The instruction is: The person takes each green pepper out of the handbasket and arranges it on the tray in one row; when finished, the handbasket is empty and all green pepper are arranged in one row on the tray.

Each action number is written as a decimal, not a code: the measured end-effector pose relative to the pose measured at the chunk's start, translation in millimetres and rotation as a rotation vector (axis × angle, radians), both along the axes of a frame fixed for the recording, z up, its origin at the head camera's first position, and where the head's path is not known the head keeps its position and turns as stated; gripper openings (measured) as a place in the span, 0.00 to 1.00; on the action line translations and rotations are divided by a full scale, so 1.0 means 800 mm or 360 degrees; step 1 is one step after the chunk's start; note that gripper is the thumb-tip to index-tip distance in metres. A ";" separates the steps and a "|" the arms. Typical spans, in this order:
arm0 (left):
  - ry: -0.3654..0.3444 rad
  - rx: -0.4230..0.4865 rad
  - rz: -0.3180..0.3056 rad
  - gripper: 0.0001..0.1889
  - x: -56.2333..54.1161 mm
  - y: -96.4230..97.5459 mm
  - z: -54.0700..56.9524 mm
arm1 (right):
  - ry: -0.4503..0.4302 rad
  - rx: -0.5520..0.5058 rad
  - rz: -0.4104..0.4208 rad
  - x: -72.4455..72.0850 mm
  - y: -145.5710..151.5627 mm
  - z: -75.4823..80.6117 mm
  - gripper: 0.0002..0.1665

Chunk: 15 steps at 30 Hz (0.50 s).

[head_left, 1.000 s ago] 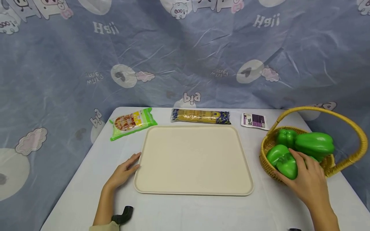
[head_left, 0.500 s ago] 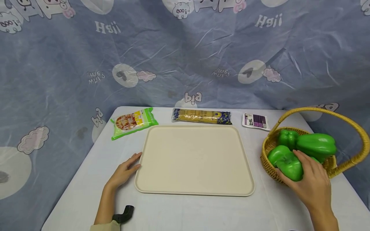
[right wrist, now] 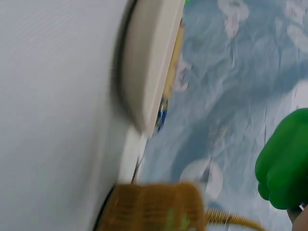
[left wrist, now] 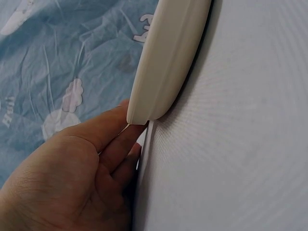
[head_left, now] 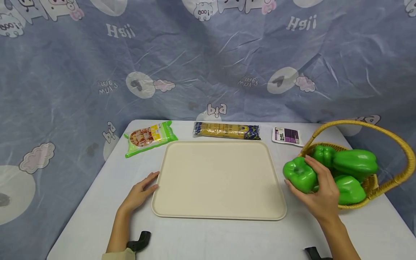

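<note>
My right hand (head_left: 320, 195) grips a green bell pepper (head_left: 299, 174) between thumb and fingers, raised over the left rim of a wicker basket (head_left: 354, 206). In the right wrist view that bell pepper (right wrist: 284, 161) hangs at the right edge, above the blurred basket (right wrist: 149, 207). More green peppers (head_left: 354, 161) lie inside the basket. At the cream tray's left edge, my left hand (head_left: 138, 195) rests with its fingers nearly straight. The left wrist view shows those fingers touching the rim of the tray (left wrist: 163, 62).
Behind the tray lie a green snack bag (head_left: 149, 139), a long pack of noodles (head_left: 225, 130) and a small purple-and-white packet (head_left: 286, 136). The basket's tall handle (head_left: 398, 139) arches up on the right. A patterned blue cloth (head_left: 195, 65) hangs behind the white table.
My right hand has lifted the bell pepper out of the basket and carried it left toward the tray. Another pepper now shows where it lay. The left hand has stayed put.
</note>
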State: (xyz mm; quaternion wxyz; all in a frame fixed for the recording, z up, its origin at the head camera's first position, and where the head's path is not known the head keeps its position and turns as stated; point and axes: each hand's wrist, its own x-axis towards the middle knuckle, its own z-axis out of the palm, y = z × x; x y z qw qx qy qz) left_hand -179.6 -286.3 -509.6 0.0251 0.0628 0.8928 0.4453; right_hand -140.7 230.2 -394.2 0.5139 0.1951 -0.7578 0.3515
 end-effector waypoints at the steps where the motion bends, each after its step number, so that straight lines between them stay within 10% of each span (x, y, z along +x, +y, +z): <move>1: 0.0001 -0.0002 0.0004 0.28 0.000 0.000 0.000 | -0.0001 -0.0024 0.0040 -0.003 -0.006 0.002 0.45; 15: -0.0014 0.0022 0.0013 0.28 0.001 -0.002 0.002 | -0.0223 -0.0383 0.0727 -0.036 -0.117 0.033 0.45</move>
